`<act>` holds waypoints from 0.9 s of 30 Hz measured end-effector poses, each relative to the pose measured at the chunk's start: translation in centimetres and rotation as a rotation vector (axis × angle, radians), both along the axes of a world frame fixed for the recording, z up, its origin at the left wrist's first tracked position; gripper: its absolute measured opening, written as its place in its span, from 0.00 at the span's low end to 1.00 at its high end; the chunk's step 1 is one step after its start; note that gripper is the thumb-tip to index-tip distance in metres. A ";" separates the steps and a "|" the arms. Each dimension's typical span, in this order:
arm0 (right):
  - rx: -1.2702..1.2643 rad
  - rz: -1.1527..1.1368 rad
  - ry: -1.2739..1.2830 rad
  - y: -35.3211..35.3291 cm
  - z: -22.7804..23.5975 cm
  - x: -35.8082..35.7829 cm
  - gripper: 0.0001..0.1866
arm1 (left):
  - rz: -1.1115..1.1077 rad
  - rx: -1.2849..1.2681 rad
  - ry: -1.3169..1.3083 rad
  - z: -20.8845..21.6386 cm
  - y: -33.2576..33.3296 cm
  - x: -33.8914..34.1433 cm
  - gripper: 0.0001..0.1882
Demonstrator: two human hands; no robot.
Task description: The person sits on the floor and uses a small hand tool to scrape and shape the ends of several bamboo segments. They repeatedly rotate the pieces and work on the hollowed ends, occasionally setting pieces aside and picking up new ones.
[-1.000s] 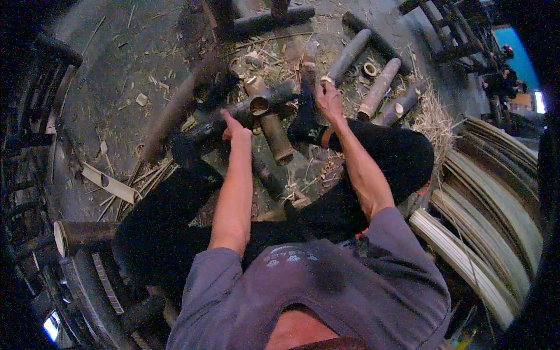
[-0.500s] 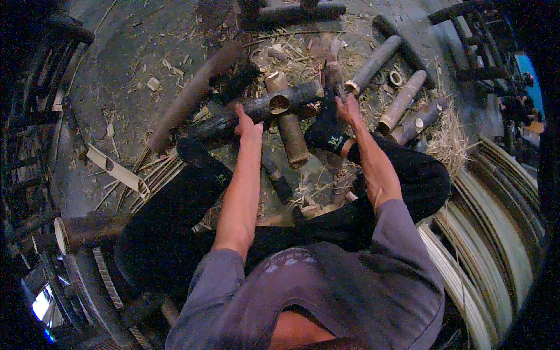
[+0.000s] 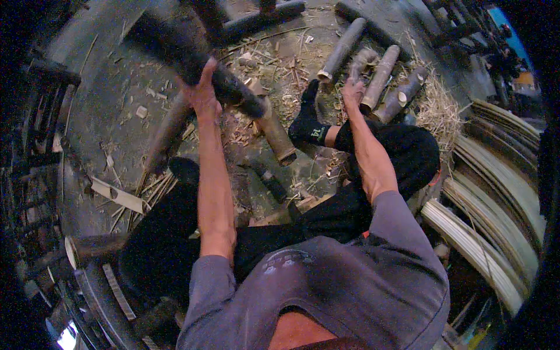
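Note:
My left hand (image 3: 202, 96) grips a dark bamboo pole (image 3: 230, 90), thumb up along its near side. The pole slants from the far left down toward the middle, and its far part is smeared by motion. Its near end hangs over a brown bamboo piece (image 3: 277, 139) lying on the floor. My right hand (image 3: 352, 92) is closed around a brownish tool (image 3: 364, 61), too blurred to tell its kind. Beside that hand lie a pale bamboo tube (image 3: 380, 79) and, farther off, another bamboo tube (image 3: 344, 48). My socked foot (image 3: 306, 119) rests just left of it.
Shavings and chips litter the floor. A notched bamboo tube (image 3: 402, 96) lies at the right, near a heap of fine strips (image 3: 443, 108). Coiled bamboo strips (image 3: 496, 186) stand farther right. A split bamboo piece (image 3: 119, 194) and thin sticks lie left.
The dark pole has swung up and away to the left with my left hand, off its crosswise place over the brown piece. My right hand has lifted the tool slightly to the right.

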State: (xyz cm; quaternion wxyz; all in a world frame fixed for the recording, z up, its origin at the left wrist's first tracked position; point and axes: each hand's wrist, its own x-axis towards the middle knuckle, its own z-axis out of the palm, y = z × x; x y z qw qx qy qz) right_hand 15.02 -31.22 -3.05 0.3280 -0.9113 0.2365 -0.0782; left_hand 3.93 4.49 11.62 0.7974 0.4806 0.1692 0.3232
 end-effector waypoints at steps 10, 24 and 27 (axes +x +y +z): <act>-0.165 0.790 -0.516 10.4 2.0 -7.1 0.15 | -0.457 1.565 0.593 -10.4 4.4 2.3 0.45; -0.305 1.042 0.192 14.7 -4.7 -19.9 0.46 | -0.361 1.700 0.941 -16.0 -1.3 -5.2 0.42; -0.327 1.071 0.135 14.8 -5.5 -20.1 0.46 | -0.190 1.738 0.877 -19.2 -1.1 -5.6 0.34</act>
